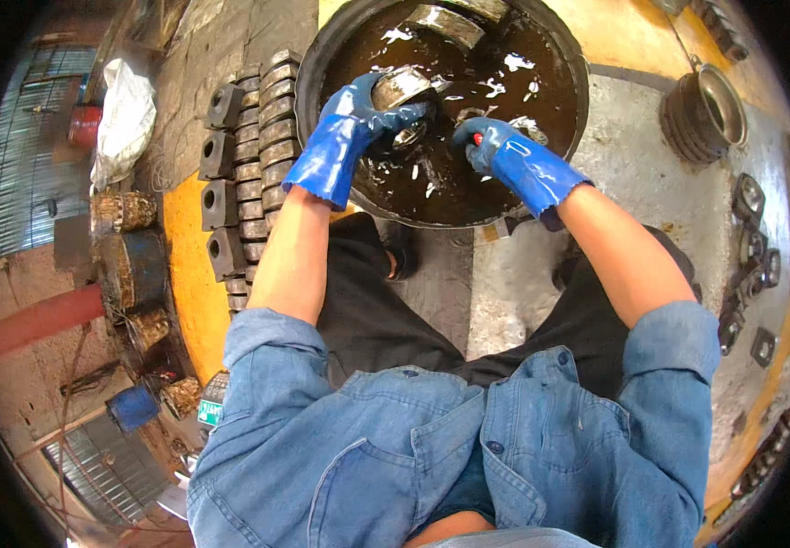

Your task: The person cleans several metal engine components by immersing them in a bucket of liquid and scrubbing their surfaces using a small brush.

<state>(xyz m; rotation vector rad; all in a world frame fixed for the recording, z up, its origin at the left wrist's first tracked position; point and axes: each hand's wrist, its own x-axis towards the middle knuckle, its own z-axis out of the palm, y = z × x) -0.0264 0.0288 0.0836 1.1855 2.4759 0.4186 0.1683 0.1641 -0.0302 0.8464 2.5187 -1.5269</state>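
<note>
Both my hands wear blue rubber gloves and are over a round black tub (578, 91) of dark brown, oily liquid. My left hand (372, 108) is closed round a wet, shiny metal part (401, 87) with a curved rim, held at the liquid's surface. My right hand (495, 148) is curled to the right of it, fingers closed on a tool with a red end (478, 139). Most of that tool is hidden by the glove, so its kind does not show. A curved metal piece (449, 26) lies partly in the liquid at the tub's far side.
Rows of stacked metal rings (276, 119) and dark blocks with round holes (219, 203) stand left of the tub. At the right is a hollow metal cylinder (707, 110), with several small metal parts (751, 196) beyond it. A white sack (125, 119) lies far left.
</note>
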